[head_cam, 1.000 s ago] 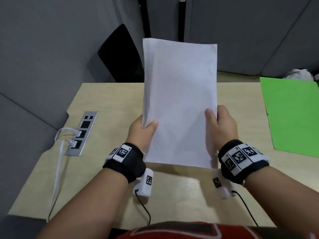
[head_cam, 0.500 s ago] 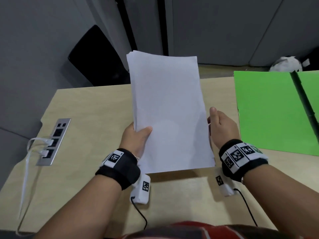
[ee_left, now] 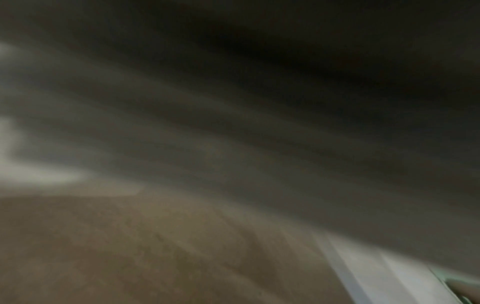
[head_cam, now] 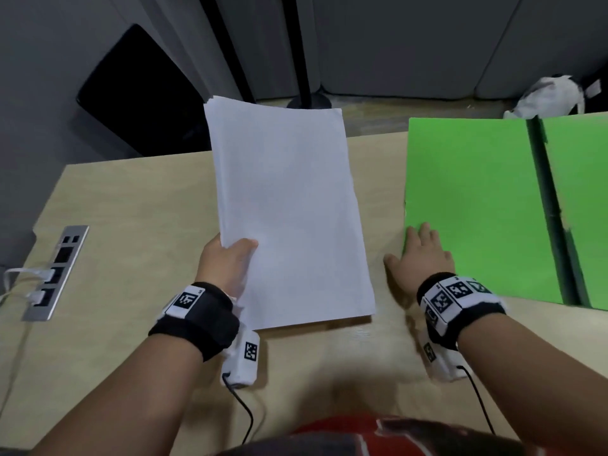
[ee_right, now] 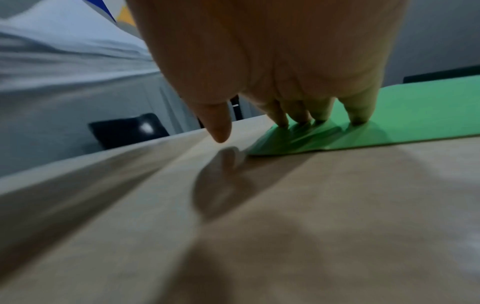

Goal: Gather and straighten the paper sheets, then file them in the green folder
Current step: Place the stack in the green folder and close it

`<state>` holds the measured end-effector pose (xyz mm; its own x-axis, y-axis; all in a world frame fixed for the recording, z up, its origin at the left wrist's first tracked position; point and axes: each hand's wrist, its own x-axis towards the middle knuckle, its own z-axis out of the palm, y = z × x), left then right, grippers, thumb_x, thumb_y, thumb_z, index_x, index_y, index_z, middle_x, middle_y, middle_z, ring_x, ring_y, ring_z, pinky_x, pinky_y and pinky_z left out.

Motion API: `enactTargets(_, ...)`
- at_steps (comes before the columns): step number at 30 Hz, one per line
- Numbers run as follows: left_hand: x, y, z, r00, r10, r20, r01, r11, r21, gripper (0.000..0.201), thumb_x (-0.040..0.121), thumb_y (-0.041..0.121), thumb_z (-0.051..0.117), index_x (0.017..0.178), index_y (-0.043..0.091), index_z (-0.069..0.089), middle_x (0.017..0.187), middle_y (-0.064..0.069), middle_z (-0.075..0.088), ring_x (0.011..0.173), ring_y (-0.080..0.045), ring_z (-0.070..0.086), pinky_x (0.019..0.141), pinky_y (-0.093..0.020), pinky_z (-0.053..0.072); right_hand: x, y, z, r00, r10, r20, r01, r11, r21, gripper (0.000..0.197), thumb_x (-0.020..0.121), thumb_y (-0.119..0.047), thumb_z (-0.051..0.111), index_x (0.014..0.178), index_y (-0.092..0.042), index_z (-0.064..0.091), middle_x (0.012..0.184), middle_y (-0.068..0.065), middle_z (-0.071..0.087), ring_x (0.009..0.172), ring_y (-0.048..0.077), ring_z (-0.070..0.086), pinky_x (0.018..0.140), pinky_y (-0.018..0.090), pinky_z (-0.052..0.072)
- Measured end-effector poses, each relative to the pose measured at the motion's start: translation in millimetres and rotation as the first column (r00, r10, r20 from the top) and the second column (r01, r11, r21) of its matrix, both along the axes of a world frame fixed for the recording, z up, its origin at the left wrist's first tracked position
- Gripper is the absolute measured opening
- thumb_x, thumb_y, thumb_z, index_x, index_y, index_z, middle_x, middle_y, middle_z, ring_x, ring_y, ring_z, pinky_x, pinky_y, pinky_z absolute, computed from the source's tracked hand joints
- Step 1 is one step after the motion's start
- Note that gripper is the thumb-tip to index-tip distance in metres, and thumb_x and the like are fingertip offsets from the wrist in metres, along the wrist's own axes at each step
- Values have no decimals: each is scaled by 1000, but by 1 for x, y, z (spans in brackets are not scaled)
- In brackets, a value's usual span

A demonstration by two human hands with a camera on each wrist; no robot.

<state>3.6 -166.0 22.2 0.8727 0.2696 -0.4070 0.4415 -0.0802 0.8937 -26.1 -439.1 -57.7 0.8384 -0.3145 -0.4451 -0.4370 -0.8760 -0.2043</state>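
Two hands: the left hand (head_cam: 227,264) is clamped, thumb on top, on the paper stack's (head_cam: 289,205) lower left edge.
Right hand (head_cam: 419,258): fingers (ee_right: 358,111) are spread straight, with tips pressed on the green folder (head_cam: 477,205), as seen only from the right wrist.
Left wrist view: blurred.
Stack: held above the table (head_cam: 131,225), with its long axis pointing away from the person.
Folder: lies open at right.

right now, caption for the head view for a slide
Left hand holds the squared paper stack upright while right-hand fingertips press the green folder.
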Motion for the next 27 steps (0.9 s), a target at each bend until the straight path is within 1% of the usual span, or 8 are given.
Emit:
enactTargets(4,2,-1,3,1000,26,-9,-26,999,37,14,86,2,58,82,13,65,76,-6,65,64,-23,60,45,-17,49,2,25,17,992,122,30,-125,922,367,52,92,-23,43,142,-11,33,152,11,34,136,31,39,112,41,32)
enactTargets(7,2,3,3,999,50,-17,-49,997,51,13,86,3,57,83,13,64,79,-8,64,65,-25,59,52,-21,49,4,19,32,990,-73,116,9,879,477,46,93,-23,49,138,-17,41,143,7,48,124,26,51,104,38,40)
enactTargets(9,1,5,4,998,53,-20,-52,997,59,14,86,2,56,84,14,63,77,-8,63,63,-23,59,51,-20,48,5,1,33,949,-217,228,154,951,267,47,88,-29,57,132,-18,47,146,11,41,129,29,44,107,44,36)
enactTargets(11,-2,6,5,999,50,-20,-49,997,60,13,87,2,56,87,12,63,76,-6,63,61,-21,58,44,-15,46,5,-23,28,942,-284,180,290,957,-12,53,83,-36,61,132,-22,46,156,13,20,142,39,20,115,57,18)
enactTargets(14,-6,7,6,998,60,-22,-59,997,40,15,88,1,55,98,8,62,76,-7,62,61,-21,58,39,-13,44,0,-41,19,906,-424,14,424,905,-24,59,80,-42,62,133,-28,40,160,9,0,144,45,2,113,64,7)
enactTargets(18,-7,11,5,998,61,-34,-60,997,40,16,87,3,57,101,8,63,78,-8,63,62,-23,59,49,-20,47,-6,-23,15,953,-301,-28,302,953,20,68,82,-45,61,141,-30,29,160,8,3,145,38,6,111,66,16)
enactTargets(22,-9,17,5,997,58,-41,-57,997,43,15,86,6,59,99,11,64,79,-7,65,64,-24,60,56,-24,46,-3,15,23,993,-107,-44,112,986,126,61,86,-38,54,140,-25,32,160,7,12,143,34,18,110,60,28)
enactTargets(27,-15,35,4,997,70,-31,-68,997,45,18,85,4,59,102,8,64,83,-9,66,68,-26,62,58,-25,48,-4,65,50,999,-24,-29,36,846,532,52,99,-37,36,146,-17,29,151,9,37,131,28,45,100,30,35)
